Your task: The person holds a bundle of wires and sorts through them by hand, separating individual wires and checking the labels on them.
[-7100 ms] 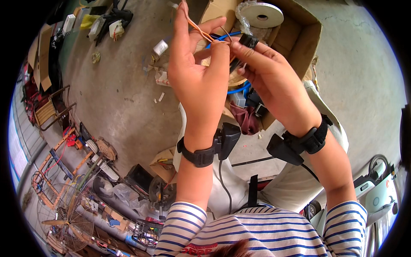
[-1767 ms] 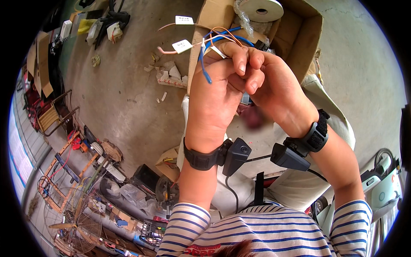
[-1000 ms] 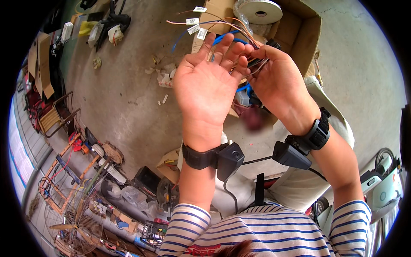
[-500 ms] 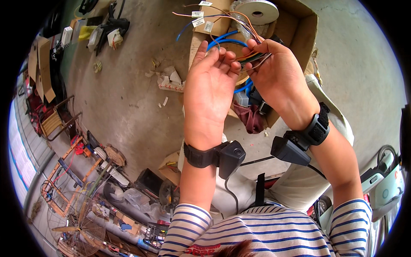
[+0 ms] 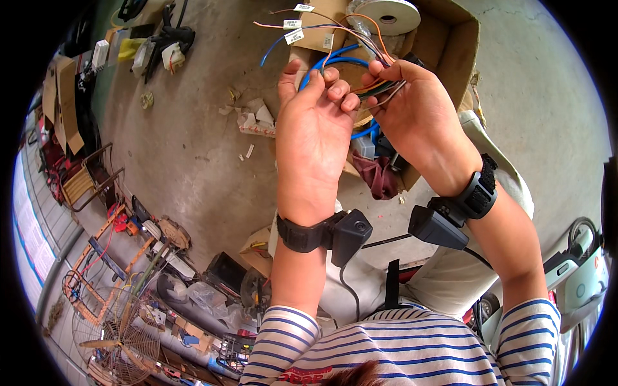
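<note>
My right hand (image 5: 418,106) is closed around a bundle of thin coloured wires (image 5: 380,87), with thumb and fingers pressed on it. Loose ends fan out to the upper left, some bearing white tags (image 5: 293,24); a blue wire end (image 5: 273,50) hangs leftmost. My left hand (image 5: 315,122) is palm up beside it, fingers curled. An orange-brown wire with its own white tag (image 5: 328,41) runs down to its fingertips, which close on it; the exact grip is partly hidden. Below lies a coil of thick blue cable (image 5: 351,61).
An open cardboard box (image 5: 454,51) stands beneath my hands, holding a white reel (image 5: 386,17) and a dark red cloth (image 5: 374,177). Torn packaging (image 5: 256,121) lies on the concrete floor. At lower left are a fan (image 5: 116,334) and clutter. Each wrist bears a strapped black camera (image 5: 351,235) with a cable.
The orange-brown wire's tag has shifted right and stands straighter. My left hand's outermost digit has spread leftward, and the other tagged ends have drifted slightly left. My right hand stays nearly still.
</note>
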The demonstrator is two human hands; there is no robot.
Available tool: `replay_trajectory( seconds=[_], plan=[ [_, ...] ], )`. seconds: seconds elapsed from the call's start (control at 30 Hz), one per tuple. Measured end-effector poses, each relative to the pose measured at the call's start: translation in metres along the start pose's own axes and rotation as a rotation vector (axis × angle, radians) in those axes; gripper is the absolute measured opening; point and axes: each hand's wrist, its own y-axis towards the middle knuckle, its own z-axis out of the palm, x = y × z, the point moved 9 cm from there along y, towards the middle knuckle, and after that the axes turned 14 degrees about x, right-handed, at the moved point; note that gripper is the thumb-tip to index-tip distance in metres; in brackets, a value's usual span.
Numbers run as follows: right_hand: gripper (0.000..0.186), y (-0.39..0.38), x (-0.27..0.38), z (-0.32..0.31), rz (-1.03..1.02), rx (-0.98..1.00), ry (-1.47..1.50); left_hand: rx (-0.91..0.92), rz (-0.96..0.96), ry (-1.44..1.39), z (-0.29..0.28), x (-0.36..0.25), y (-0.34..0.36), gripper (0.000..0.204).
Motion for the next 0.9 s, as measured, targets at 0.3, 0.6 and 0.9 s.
replay_trajectory(
  seconds=[0.3, 0.6, 0.9],
  plan=[
    [0.005, -0.002, -0.003, 0.003, 0.017, -0.004, -0.003, -0.051, 0.05, 0.094, -0.004, -0.009, -0.003, 0.023],
    [0.008, -0.002, -0.004, 0.002, 0.029, -0.009, 0.005, -0.054, 0.144, -0.051, -0.017, -0.013, -0.003, 0.005],
    [0.008, -0.001, -0.01, 0.003, 0.069, -0.004, -0.024, -0.141, 0.264, 0.156, -0.006, -0.029, -0.005, 0.012]
  ],
)
